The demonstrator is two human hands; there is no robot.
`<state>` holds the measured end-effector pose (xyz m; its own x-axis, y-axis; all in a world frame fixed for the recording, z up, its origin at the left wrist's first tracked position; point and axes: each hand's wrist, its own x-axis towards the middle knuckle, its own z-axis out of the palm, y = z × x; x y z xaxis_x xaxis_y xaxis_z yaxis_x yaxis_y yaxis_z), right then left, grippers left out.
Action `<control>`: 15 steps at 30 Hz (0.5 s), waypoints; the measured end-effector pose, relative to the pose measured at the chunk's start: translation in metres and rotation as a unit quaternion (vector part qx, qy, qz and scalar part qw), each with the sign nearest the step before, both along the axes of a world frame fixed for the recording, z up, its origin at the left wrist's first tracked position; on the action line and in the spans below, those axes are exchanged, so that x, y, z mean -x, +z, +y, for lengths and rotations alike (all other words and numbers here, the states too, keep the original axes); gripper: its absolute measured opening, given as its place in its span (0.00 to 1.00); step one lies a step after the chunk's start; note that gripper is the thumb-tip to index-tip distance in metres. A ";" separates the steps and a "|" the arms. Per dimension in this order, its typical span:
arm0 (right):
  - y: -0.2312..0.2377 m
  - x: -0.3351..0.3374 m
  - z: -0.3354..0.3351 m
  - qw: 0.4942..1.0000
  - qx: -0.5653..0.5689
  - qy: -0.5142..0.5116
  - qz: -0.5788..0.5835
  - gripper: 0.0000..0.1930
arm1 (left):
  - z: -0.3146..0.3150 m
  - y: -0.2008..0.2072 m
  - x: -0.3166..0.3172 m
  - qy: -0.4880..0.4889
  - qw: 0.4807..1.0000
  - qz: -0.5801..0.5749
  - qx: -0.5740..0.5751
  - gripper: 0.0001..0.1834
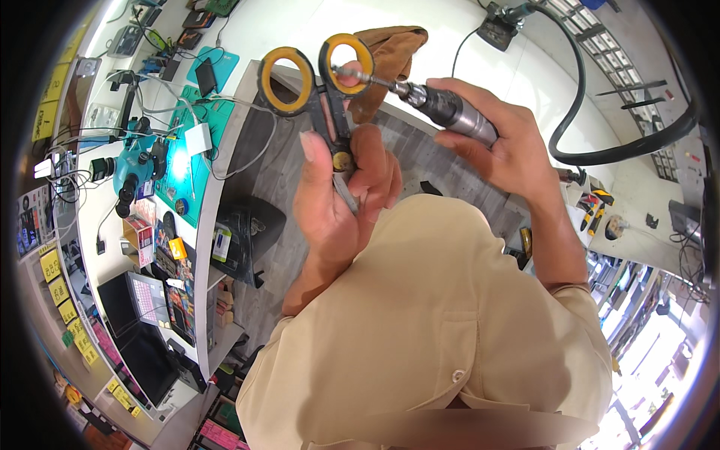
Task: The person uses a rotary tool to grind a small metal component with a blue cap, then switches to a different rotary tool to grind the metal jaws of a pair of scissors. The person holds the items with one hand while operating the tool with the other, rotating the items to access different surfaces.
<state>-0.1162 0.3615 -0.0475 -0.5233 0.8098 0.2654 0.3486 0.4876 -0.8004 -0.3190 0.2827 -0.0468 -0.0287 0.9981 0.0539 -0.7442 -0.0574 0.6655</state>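
In my left hand [341, 191] is a pair of scissors [328, 112] with yellow-and-black handles. Its blades point down into my closed fingers, which hide most of them, and both finger loops stick up. My right hand [499, 139] grips a metal-and-black rotary tool [454, 111] with a thin shaft. The tool's tip reaches across the right-hand finger loop; whether it touches the loop cannot be made out. A brown cloth [386, 64] lies behind the scissors on the white bench.
At left, a white bench [112, 247] carries a teal microscope [139, 161], a lit green mat [191, 169], loose cables and a laptop [150, 300]. A thick black hose [577, 82] curves at the right beside tool racks [611, 56]. A black bin [251, 229] stands on the floor.
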 end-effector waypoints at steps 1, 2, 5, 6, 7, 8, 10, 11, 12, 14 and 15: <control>0.001 -0.001 -0.002 1.000 0.010 -0.002 -0.010 0.30 | 0.000 0.000 0.000 0.016 1.000 -0.016 0.010 0.36; 0.001 -0.001 -0.004 1.000 0.026 0.010 -0.013 0.29 | 0.000 -0.001 0.001 0.005 1.000 -0.004 -0.021 0.34; -0.001 0.001 -0.007 0.999 0.047 0.020 -0.012 0.29 | 0.005 -0.004 0.005 -0.030 0.997 0.014 -0.070 0.30; -0.003 0.003 -0.006 0.999 0.037 0.016 -0.006 0.30 | 0.005 -0.005 0.006 -0.041 0.996 0.007 -0.079 0.30; -0.005 0.004 -0.005 1.000 0.026 0.013 0.001 0.30 | 0.006 -0.006 0.006 -0.051 0.995 0.001 -0.089 0.30; -0.007 0.005 -0.005 1.000 0.020 0.007 -0.001 0.30 | 0.006 -0.006 0.006 -0.043 0.996 -0.004 -0.075 0.30; -0.009 0.007 -0.004 1.000 0.009 -0.005 -0.006 0.30 | 0.004 -0.006 0.003 -0.025 0.999 -0.013 -0.045 0.30; -0.010 0.008 -0.005 1.000 0.010 -0.006 -0.002 0.30 | 0.004 -0.006 0.002 -0.018 0.999 -0.003 -0.049 0.30; -0.010 0.009 -0.005 1.000 0.011 -0.011 0.000 0.30 | 0.004 -0.006 0.001 -0.012 0.999 0.006 -0.052 0.30; -0.008 0.011 -0.008 1.000 0.026 -0.015 -0.003 0.29 | 0.005 -0.004 0.000 0.003 0.999 0.026 -0.044 0.30; -0.007 0.012 -0.010 0.999 0.039 -0.016 -0.008 0.29 | 0.006 -0.004 0.000 0.011 0.999 0.037 -0.035 0.31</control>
